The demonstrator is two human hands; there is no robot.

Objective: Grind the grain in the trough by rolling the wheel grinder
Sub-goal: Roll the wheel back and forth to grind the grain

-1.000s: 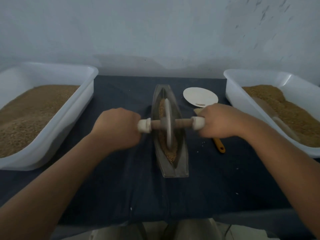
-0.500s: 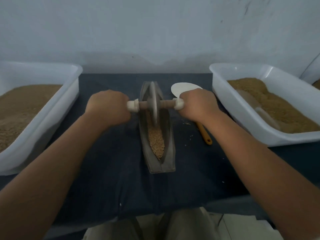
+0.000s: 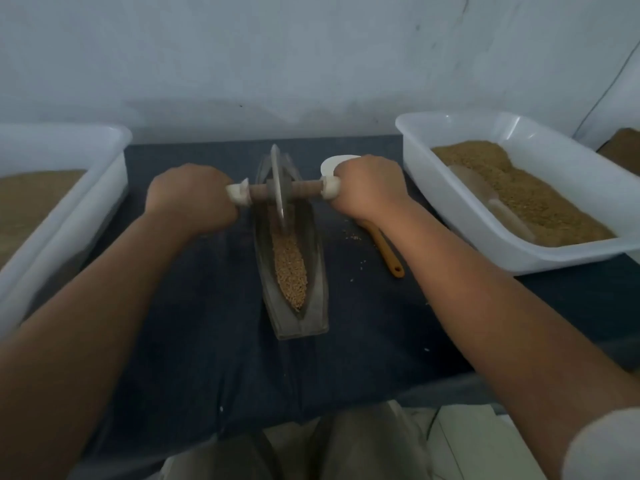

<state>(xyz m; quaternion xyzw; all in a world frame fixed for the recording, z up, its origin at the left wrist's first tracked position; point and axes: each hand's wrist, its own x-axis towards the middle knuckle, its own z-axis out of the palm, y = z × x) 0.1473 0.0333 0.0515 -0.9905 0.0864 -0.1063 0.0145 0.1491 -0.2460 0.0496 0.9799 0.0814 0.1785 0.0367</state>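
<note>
Wheel grinder stands upright, disc edge down in the trough, over the far half of the channel. Trough lies lengthwise away from the person at centre of the desk, so a push-pull stroke runs straight along it. Left hand and right hand are each wrapped in a fist round one end of the axle, one per side of the disc. Judged reason: equal load L/R keeps the disc vertical and in the groove. Grain sits in the trough bed, with the exposed pile nearer the person. Kernels look mostly whole, so grinding is judged partial at best. Stray kernels lie on the desk cloth just right of the trough. Left tub and right tub flank the work, both holding grain, prob. supply and output. Which is which can't be told. Pale scoop lies part-buried in the right tub. Hidden/unclear: fingertips under both fists not visible. Grain beneath and beyond the disc is masked by it. White dish is mostly behind the right hand. Head of the orange-handled tool is covered by the right wrist, type n/k. Left tub is cut off by the frame edge. Another container at far right shows only a corner.
</note>
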